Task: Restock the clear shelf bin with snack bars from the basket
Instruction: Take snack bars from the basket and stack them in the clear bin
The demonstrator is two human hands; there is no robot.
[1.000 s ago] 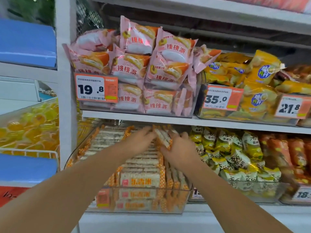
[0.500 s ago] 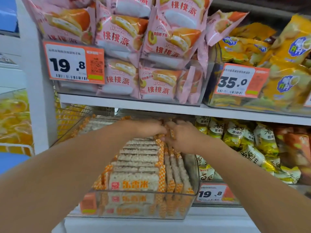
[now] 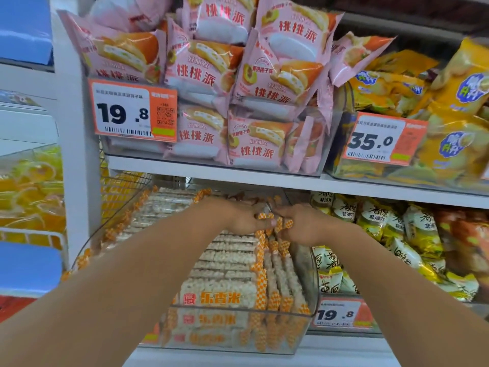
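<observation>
Both hands work at the far end of the clear bin (image 3: 304,317) on the lower shelf. The left hand (image 3: 238,218) and right hand (image 3: 304,223) pinch upright snack bars (image 3: 275,225); they should press them snugly against the right-hand row, wrappers aligned.

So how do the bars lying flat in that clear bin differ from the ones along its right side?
The flat-stacked snack bars lie face up in a layered pile, showing their broad pale tops and an orange printed label. The edge-standing snack bars sit on their narrow sides in a row, showing only thin edges. Both hands, left hand and right hand, grip bars at the back. Both share orange-checkered wrapper ends and the clear bin.
</observation>
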